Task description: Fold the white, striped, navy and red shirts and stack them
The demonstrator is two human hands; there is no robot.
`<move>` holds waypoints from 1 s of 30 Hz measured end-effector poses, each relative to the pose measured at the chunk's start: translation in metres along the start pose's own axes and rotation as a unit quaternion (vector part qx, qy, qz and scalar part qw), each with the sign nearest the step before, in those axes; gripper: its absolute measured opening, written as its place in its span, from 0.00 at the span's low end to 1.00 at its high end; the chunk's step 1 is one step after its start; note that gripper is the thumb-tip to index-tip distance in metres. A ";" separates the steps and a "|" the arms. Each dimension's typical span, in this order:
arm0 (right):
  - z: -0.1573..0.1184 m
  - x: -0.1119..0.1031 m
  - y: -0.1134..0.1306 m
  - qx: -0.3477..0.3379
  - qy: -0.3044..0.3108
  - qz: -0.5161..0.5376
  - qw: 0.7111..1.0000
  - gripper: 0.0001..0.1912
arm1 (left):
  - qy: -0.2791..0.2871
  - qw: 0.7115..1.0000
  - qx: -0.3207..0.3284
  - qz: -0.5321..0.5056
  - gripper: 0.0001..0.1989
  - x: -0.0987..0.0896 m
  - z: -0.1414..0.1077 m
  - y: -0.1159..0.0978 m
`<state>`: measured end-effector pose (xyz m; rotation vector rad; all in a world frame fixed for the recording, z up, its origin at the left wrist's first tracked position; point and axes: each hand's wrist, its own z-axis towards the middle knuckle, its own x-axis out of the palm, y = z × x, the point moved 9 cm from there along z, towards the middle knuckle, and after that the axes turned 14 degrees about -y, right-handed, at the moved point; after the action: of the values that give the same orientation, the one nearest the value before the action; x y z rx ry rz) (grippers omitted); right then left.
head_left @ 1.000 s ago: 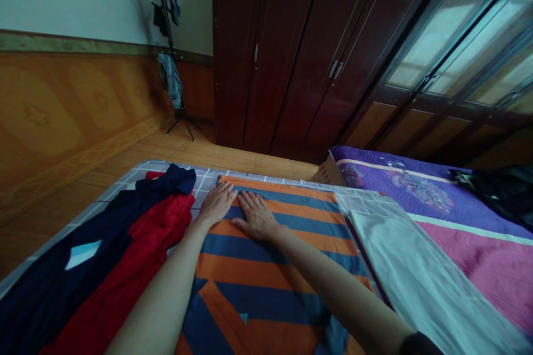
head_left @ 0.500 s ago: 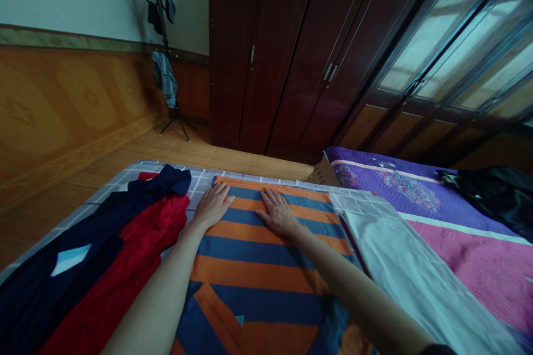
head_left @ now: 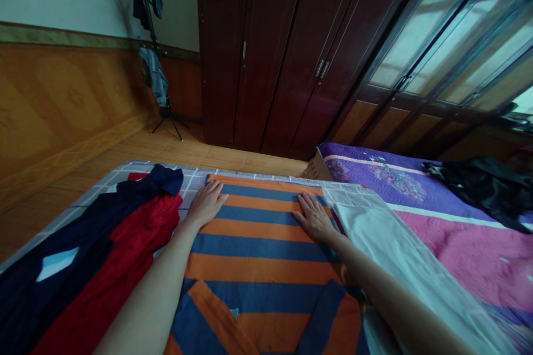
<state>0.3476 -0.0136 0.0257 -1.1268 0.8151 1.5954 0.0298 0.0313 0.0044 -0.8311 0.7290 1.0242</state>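
An orange and blue striped shirt [head_left: 258, 244] lies spread flat in front of me, its sleeves folded in over the near part. On its far left edge my left hand [head_left: 207, 201] rests palm down with the fingers stretched out. My right hand [head_left: 315, 218] lies flat near the far right edge, fingers spread. Neither hand grips the cloth. To the left is a heap of navy and red clothing [head_left: 137, 227]. A white garment [head_left: 387, 249] lies along the shirt's right side.
The clothes lie on a grey checked sheet [head_left: 125, 175]. At the right, a purple and pink quilted cover [head_left: 416, 194] bears a black garment [head_left: 483, 186]. Beyond the floor stand a dark wardrobe [head_left: 266, 66] and a coat stand [head_left: 152, 39] with things hanging on it.
My right hand has slid to the right across the shirt, from its middle to near its right edge. My left hand stays on the left edge. The view has shifted slightly right.
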 end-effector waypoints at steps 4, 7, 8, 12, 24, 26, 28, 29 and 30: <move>-0.015 -0.022 -0.010 0.019 -0.005 -0.005 1.000 0.29 | 0.000 1.000 0.000 0.001 0.24 0.000 0.000 0.000; -0.050 -0.028 0.025 -0.044 0.008 0.036 0.998 0.32 | 0.006 1.000 0.002 0.002 0.26 0.001 0.000 0.000; -0.063 -0.029 0.037 -0.066 0.011 0.051 0.996 0.33 | 0.009 1.000 0.003 0.002 0.26 0.001 0.000 0.000; -0.088 -0.022 0.021 0.024 -0.010 0.003 1.000 0.36 | 0.021 1.000 0.005 0.009 0.26 0.000 0.000 0.000; -0.085 -0.020 -0.019 0.146 -0.059 -0.036 0.987 0.34 | 0.133 0.989 -0.028 0.056 0.29 -0.012 0.011 -0.008; -0.085 -0.025 -0.017 0.142 -0.069 -0.029 0.987 0.33 | 0.158 0.986 -0.022 0.056 0.29 -0.027 0.015 -0.025; -0.085 -0.032 -0.006 0.111 -0.085 -0.016 0.990 0.33 | 0.164 0.985 0.000 0.049 0.30 -0.044 0.009 -0.060; -0.085 -0.035 0.004 0.083 -0.092 -0.003 0.992 0.33 | 0.161 0.986 0.022 0.040 0.30 -0.051 0.000 -0.084; -0.086 -0.038 0.017 0.049 -0.096 0.014 0.994 0.33 | 0.162 0.985 0.047 0.030 0.30 -0.056 -0.013 -0.111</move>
<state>0.3588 -0.1087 0.0311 -0.8802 0.7760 1.6404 0.1118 -0.0352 0.0717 -0.9079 1.0778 0.9096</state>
